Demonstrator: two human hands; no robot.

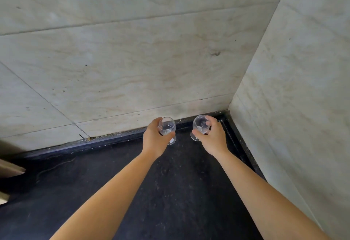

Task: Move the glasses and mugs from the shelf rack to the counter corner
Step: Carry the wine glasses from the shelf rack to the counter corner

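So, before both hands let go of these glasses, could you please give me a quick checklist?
1. Left hand grips the left glass by its bowl: ok.
2. Right hand grips the right glass by its bowl: ok.
3. Both glasses upright: ok.
4. Glasses apart, not touching each other: ok.
5. Bases fully resting on the black counter: cannot tell, fingers hide part of them.
6. Clear of the back wall: ok.

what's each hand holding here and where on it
Each holds a clear stemmed glass by the bowl: left hand on the left glass, right hand on the right glass.
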